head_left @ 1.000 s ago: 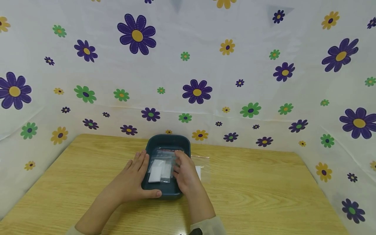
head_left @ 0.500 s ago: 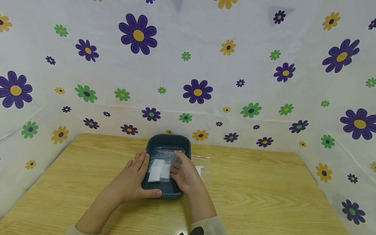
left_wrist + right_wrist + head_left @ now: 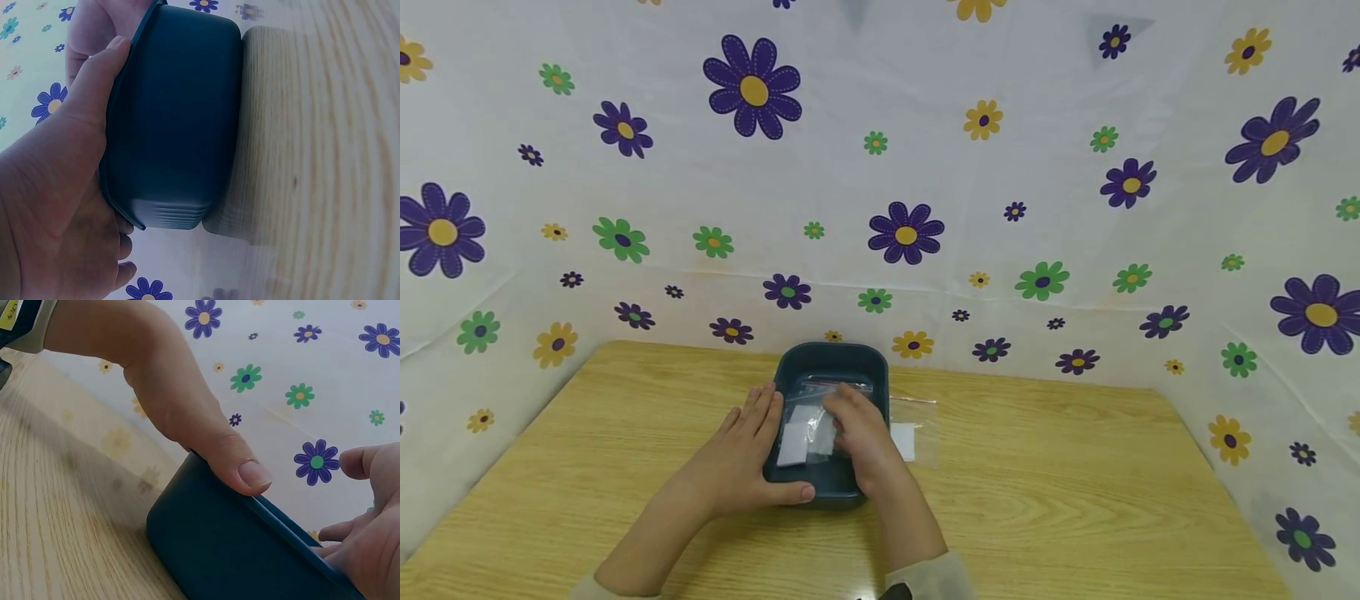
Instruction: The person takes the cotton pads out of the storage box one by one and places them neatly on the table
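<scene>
Over bin (image 3: 831, 360), R hand (image 3: 868, 446) w/ bent fingers, L hand (image 3: 747, 454) splayed.

Looks like a small set-up booth, prob. indoors: wood-grain table (image 3: 1075, 483) w/ creased white flower-print cloth (image 3: 842, 183) hung behind it & along both L & R sides. Cloth fills the bkgd, so can't tell home vs. office vs. workshop.
</scene>
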### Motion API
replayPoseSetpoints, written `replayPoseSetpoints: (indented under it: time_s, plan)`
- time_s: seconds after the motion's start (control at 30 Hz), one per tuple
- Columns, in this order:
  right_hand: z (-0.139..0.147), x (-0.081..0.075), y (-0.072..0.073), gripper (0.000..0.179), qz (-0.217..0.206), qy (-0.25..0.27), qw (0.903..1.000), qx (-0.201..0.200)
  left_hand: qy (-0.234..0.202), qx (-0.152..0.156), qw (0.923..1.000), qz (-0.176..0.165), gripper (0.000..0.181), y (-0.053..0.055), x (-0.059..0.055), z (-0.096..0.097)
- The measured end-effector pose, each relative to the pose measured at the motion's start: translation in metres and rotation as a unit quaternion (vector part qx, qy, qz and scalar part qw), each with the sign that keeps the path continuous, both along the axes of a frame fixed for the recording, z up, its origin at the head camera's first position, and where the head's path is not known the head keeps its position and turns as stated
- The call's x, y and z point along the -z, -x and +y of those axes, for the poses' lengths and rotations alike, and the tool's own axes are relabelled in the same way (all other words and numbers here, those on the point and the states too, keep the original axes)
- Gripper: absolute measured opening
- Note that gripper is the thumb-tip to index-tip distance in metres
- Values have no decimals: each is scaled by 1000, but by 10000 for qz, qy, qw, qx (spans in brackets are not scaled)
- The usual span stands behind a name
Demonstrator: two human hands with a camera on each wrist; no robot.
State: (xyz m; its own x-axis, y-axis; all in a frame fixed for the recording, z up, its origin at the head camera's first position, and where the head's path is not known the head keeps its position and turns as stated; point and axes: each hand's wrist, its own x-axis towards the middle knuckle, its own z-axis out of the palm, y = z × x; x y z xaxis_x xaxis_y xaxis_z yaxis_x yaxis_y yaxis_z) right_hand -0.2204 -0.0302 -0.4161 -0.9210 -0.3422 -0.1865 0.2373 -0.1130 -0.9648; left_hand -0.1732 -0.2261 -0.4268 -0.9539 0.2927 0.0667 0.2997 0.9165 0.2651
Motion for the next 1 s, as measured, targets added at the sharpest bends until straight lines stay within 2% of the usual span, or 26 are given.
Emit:
replayPoseSetpoints:
  time_s: [0.07,0.17,0.33,0.43,0.57,0.8,0.9,1.0]
  plan:
    - [-1,0,0,68,14,-20,10000,60,11,18,10000,28,136,0,1,0]
    - [-1,0,-1,66,-84,210,9997,76,16,28,10000,34,136,1,2,0]
    - [0,0,-2,61,-22,367,9992,-152,-15,21,10000,-7,136,0,1,0]
    - [-1,1,-4,54,219,129,9991,-332,-37,7,10000,-33,136,0,1,1]
    - [-3,4,-7,46,652,-434,9954,-543,-53,6,10000,-55,137,0,1,1]
    - [-7,6,-11,41,1183,-1292,9835,-460,-96,-1,9999,-40,137,1,3,-1]
    - [-7,5,-11,41,1265,-1406,9811,-411,-89,4,10000,-11,136,1,2,-1]
    - [-7,2,-12,40,1236,-1309,9832,-312,-53,10,10000,38,135,0,2,-1]
